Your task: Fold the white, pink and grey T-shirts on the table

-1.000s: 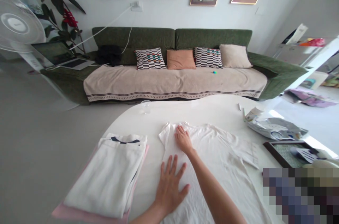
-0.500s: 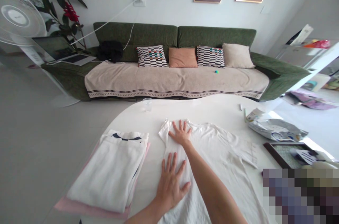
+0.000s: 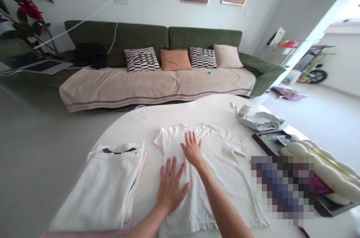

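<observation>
A white T-shirt (image 3: 222, 178) lies spread on the white table, its neckline toward the sofa and its sleeves out to both sides. Some wrinkles run down its front. My left hand (image 3: 171, 185) rests with spread fingers on the shirt's left side. Farther up, just below the neckline, my right hand (image 3: 192, 150) is on the cloth, fingers extended. Neither hand grips anything. Left of the shirt sits a stack of folded clothes: a white garment (image 3: 98, 189) with dark trim on top of a pink one (image 3: 84, 234).
On the white table (image 3: 180, 112) stand a clear plastic cup (image 3: 140, 112), a silver packet (image 3: 261, 121) and a dark-rimmed tray (image 3: 267, 144) holding a cream puffy item (image 3: 323, 166). Part of the right side is pixelated. A green sofa (image 3: 140, 37) with cushions stands beyond.
The view has swung right. My right hand has moved from near the left sleeve to the shirt's upper middle. The left sleeve and shoulder now lie flatter.
</observation>
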`<action>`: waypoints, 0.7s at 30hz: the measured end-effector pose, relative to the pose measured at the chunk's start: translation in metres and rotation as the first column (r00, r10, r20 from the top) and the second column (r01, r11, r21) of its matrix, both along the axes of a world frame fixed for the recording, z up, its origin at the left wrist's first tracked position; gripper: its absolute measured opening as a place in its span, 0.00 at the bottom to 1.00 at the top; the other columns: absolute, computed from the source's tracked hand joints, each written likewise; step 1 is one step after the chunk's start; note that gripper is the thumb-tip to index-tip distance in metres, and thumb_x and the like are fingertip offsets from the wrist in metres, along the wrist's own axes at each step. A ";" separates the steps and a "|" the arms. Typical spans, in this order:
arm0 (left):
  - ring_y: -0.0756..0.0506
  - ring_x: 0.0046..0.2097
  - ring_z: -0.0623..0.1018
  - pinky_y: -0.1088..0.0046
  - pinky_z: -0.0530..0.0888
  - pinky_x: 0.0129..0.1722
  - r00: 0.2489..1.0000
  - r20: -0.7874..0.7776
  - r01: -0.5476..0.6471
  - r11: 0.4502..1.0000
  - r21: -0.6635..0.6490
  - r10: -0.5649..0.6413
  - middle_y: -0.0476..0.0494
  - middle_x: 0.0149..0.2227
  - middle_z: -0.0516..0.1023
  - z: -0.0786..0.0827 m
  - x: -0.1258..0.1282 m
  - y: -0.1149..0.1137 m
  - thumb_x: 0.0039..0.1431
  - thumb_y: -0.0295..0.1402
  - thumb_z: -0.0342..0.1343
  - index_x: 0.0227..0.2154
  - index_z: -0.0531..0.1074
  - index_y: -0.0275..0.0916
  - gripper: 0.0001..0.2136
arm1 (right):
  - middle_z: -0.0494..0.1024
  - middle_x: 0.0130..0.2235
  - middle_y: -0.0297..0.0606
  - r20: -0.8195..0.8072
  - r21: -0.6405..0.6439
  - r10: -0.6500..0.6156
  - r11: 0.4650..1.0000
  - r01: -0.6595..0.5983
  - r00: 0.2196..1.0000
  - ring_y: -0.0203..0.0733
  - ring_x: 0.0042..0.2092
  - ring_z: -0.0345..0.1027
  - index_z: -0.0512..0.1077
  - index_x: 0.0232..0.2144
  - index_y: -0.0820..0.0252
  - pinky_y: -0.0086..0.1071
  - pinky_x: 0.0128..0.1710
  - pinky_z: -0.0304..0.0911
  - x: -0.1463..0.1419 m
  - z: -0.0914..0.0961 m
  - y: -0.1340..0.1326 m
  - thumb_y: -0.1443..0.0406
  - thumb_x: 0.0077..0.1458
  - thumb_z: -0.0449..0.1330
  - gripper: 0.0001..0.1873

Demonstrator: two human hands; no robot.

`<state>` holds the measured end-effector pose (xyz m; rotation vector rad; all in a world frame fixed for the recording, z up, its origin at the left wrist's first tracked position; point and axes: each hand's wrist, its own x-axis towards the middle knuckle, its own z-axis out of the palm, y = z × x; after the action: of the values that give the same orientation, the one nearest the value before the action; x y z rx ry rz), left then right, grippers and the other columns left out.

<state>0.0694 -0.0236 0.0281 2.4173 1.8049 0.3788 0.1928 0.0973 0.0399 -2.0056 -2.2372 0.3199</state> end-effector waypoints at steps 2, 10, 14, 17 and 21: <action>0.35 0.63 0.44 0.50 0.47 0.57 1.000 -0.003 0.005 1.000 0.018 -0.005 0.45 0.64 0.42 -0.002 -0.001 0.001 0.56 0.49 0.44 0.60 0.47 0.51 0.29 | 0.36 0.64 0.44 0.060 0.014 -0.129 0.992 0.128 0.990 0.47 0.63 0.21 0.41 0.61 0.65 0.54 0.57 0.32 0.043 -0.011 -0.032 0.56 0.60 0.36 0.30; 0.34 0.63 0.43 0.52 0.45 0.58 0.998 -0.060 0.000 1.000 0.002 0.000 0.43 0.63 0.44 -0.003 0.000 -0.002 0.52 0.55 0.44 0.60 0.45 0.48 0.35 | 0.40 0.64 0.35 0.196 0.043 -0.316 0.949 0.314 0.928 0.42 0.64 0.28 0.40 0.61 0.56 0.49 0.57 0.39 0.165 -0.022 -0.094 0.52 0.60 0.34 0.30; 0.34 0.63 0.39 0.52 0.42 0.57 0.996 -0.081 0.012 0.993 -0.117 -0.021 0.41 0.64 0.40 0.006 0.000 0.002 0.51 0.58 0.42 0.61 0.44 0.47 0.37 | 0.40 0.64 0.41 0.205 0.042 -0.331 0.943 0.330 0.921 0.46 0.64 0.26 0.41 0.61 0.60 0.55 0.56 0.36 0.155 -0.006 -0.101 0.53 0.60 0.35 0.31; 0.33 0.63 0.37 0.46 0.40 0.56 0.986 -0.130 0.067 0.959 -0.277 -0.106 0.35 0.64 0.37 0.019 -0.002 0.007 0.47 0.58 0.44 0.61 0.43 0.43 0.41 | 0.37 0.64 0.42 0.204 0.077 -0.257 0.966 0.247 0.945 0.45 0.63 0.23 0.40 0.62 0.62 0.54 0.57 0.34 0.140 -0.009 -0.130 0.53 0.59 0.37 0.32; 0.33 0.63 0.35 0.43 0.38 0.54 0.961 -0.198 0.125 0.943 -0.309 -0.192 0.33 0.63 0.35 0.029 -0.007 -0.007 0.45 0.55 0.50 0.61 0.44 0.39 0.43 | 0.40 0.64 0.40 0.183 0.106 -0.172 0.982 0.155 0.968 0.44 0.64 0.26 0.41 0.61 0.62 0.49 0.58 0.34 0.139 -0.028 -0.177 0.51 0.59 0.37 0.33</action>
<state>0.0620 -0.0304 0.0573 2.4449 1.5880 -0.1779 0.3322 -0.0800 0.0122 -2.2392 -2.1252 0.0081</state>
